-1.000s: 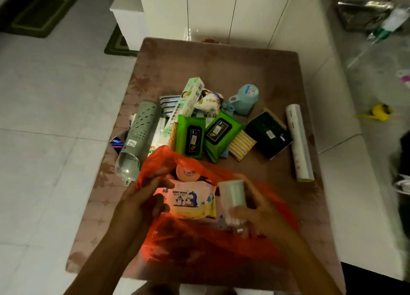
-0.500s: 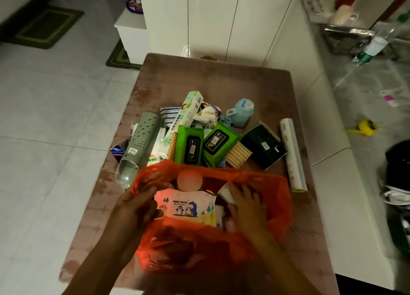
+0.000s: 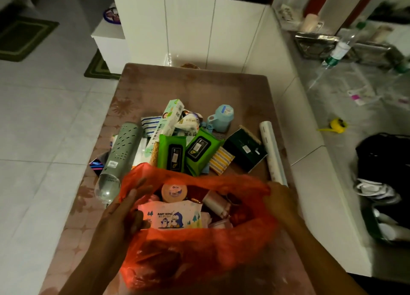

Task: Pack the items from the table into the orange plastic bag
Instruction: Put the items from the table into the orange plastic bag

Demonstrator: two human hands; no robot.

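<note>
Your left hand [image 3: 124, 208] and right hand [image 3: 280, 198] grip opposite rims of the orange plastic bag [image 3: 199, 248], holding it wide at the tabletop's [image 3: 195, 88] near edge.

My brown table [image 3: 199, 88] carries the orange bag [image 3: 199, 246] nearest me, with a heap of packets [image 3: 190, 148] beyond it.

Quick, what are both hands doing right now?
Left hand: grips the left rim of the orange bag.
Right hand: grips the bag's right rim.
</note>
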